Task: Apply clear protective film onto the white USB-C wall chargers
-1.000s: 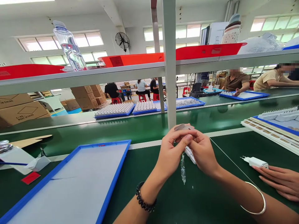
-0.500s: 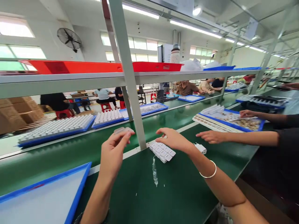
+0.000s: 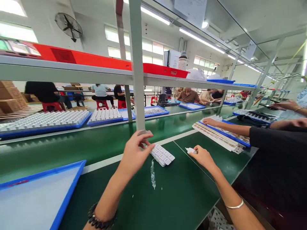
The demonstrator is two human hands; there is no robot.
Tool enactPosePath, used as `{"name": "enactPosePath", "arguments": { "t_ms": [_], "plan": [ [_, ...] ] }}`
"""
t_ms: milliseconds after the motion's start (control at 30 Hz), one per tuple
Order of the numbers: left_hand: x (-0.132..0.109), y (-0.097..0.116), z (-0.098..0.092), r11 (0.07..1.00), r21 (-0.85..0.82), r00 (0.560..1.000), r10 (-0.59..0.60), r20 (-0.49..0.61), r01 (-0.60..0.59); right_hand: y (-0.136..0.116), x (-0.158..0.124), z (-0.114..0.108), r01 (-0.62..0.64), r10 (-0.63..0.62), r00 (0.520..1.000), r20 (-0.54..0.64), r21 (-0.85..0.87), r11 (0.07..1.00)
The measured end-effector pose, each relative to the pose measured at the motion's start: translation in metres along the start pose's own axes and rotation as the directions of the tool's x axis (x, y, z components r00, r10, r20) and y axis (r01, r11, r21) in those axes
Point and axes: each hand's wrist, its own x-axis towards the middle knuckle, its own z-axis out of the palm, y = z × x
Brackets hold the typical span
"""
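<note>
My left hand (image 3: pixel 135 150) is raised beside a stack of white label sheets (image 3: pixel 164 155) and partly covers its left edge. Its fingers are curled around a small, pale translucent piece (image 3: pixel 145 132), which is blurred at the fingertips. On the right, my right hand (image 3: pixel 203 156) grips a white charger plug (image 3: pixel 190 150) just above the green bench, its prongs facing left. A crumpled strip of clear plastic (image 3: pixel 153 175) lies in front of the labels.
A blue-rimmed tray (image 3: pixel 80 174) sits at near left. Beyond, trays of white parts (image 3: pixel 48 121) line the green belt (image 3: pixel 107 139). A shelf post (image 3: pixel 138 80) rises ahead. A co-worker's arm (image 3: pixel 230 127) reaches over a tray atop stacked boards (image 3: pixel 216 137) at right.
My right hand has moved right and down from the label stack and taken hold of the charger plug. The left hand has shifted right toward the labels. The co-worker's hand has left the plug.
</note>
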Motion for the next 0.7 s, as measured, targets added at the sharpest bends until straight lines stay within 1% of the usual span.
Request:
{"name": "enactPosePath", "arguments": {
  "t_ms": [67, 133, 167, 200, 233, 300, 367, 400, 433, 467, 500, 533, 600, 633, 700],
  "plan": [
    [-0.005, -0.003, 0.008, 0.998, -0.013, 0.992, 0.067, 0.111, -0.066, -0.028, -0.008, -0.01, 0.176, -0.179, 0.984, 0.016, 0.098, 0.979],
    [-0.01, -0.003, 0.015, 0.992, -0.01, 0.97, 0.124, 0.211, -0.124, -0.065, -0.022, -0.019, 0.345, -0.358, 0.933, 0.027, 0.211, 0.915],
    [-0.012, -0.003, 0.018, 0.989, 0.004, 0.959, 0.146, 0.241, -0.151, -0.084, -0.03, -0.023, 0.423, -0.448, 0.894, 0.032, 0.274, 0.864],
    [-0.014, -0.002, 0.02, 0.984, 0.021, 0.955, 0.166, 0.244, -0.177, -0.102, -0.039, -0.028, 0.503, -0.553, 0.833, 0.031, 0.374, 0.779],
    [-0.015, -0.001, 0.022, 0.979, 0.042, 0.958, 0.188, 0.217, -0.201, -0.119, -0.047, -0.032, 0.547, -0.622, 0.783, 0.03, 0.443, 0.71],
    [-0.015, 0.002, 0.021, 0.968, 0.069, 0.967, 0.234, 0.102, -0.242, -0.146, -0.059, -0.039, 0.584, -0.702, 0.712, 0.04, 0.52, 0.623],
    [-0.013, 0.006, 0.014, 0.964, 0.062, 0.965, 0.26, -0.015, -0.259, -0.162, -0.06, -0.045, 0.588, -0.759, 0.648, 0.064, 0.592, 0.552],
    [-0.012, 0.009, 0.009, 0.966, 0.049, 0.966, 0.256, -0.044, -0.254, -0.166, -0.058, -0.046, 0.569, -0.79, 0.609, 0.079, 0.65, 0.504],
    [-0.011, 0.013, 0.003, 0.969, 0.031, 0.968, 0.245, -0.049, -0.243, -0.169, -0.053, -0.047, 0.533, -0.817, 0.569, 0.088, 0.717, 0.448],
    [-0.011, 0.017, -0.002, 0.972, 0.011, 0.972, 0.233, -0.036, -0.233, -0.17, -0.047, -0.046, 0.482, -0.836, 0.543, 0.084, 0.784, 0.391],
    [-0.011, 0.021, -0.007, 0.975, -0.008, 0.975, 0.221, -0.005, -0.221, -0.171, -0.041, -0.044, 0.427, -0.844, 0.532, 0.071, 0.838, 0.339],
    [-0.011, 0.025, -0.012, 0.978, -0.023, 0.977, 0.209, 0.037, -0.208, -0.171, -0.035, -0.04, 0.377, -0.843, 0.536, 0.053, 0.878, 0.296],
    [-0.012, 0.031, -0.018, 0.984, -0.03, 0.977, 0.177, 0.12, -0.175, -0.173, -0.026, -0.031, 0.322, -0.827, 0.562, 0.023, 0.914, 0.245],
    [-0.012, 0.033, -0.019, 0.989, -0.026, 0.978, 0.151, 0.147, -0.148, -0.174, -0.024, -0.026, 0.316, -0.821, 0.57, 0.014, 0.919, 0.236],
    [-0.012, 0.034, -0.02, 0.996, -0.014, 0.983, 0.087, 0.161, -0.086, -0.175, -0.022, -0.018, 0.348, -0.816, 0.578, -0.013, 0.908, 0.233]
  ]
}}
